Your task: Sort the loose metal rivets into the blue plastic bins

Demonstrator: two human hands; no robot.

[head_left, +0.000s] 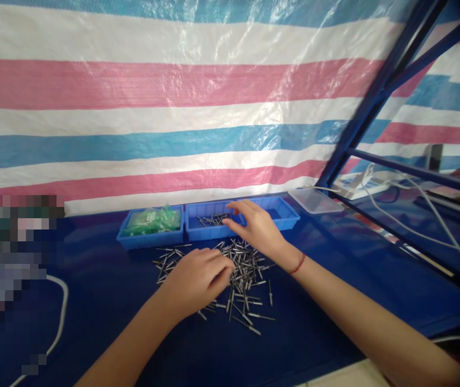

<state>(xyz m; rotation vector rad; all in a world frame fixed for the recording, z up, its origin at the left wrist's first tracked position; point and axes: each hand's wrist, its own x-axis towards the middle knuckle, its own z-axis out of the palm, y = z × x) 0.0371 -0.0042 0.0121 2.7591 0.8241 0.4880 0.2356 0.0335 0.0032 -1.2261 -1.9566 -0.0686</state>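
Note:
A loose pile of silver blind rivets [246, 269] lies spread on the blue tabletop. Over the left part of it is my left hand [199, 277], its fingers curled inward and the tips hidden, so what they hold cannot be made out. My right hand [256, 223] reaches over the middle blue bin [209, 233], thumb and fingers apart, with nothing visible between them. More rivets [214, 220] lie on that bin's floor, just left of the right thumb. The right forearm wears a thin red cord [299, 264] at the wrist.
Left in the row, a blue bin [151, 240] holds green plastic packets [155, 219]; another blue bin [280, 215] stands at right. Beyond it lies a clear plastic lid [314, 200]. A blue metal frame [359, 118] and white cables [427, 209] are at right; a striped sheet [153, 86] hangs behind.

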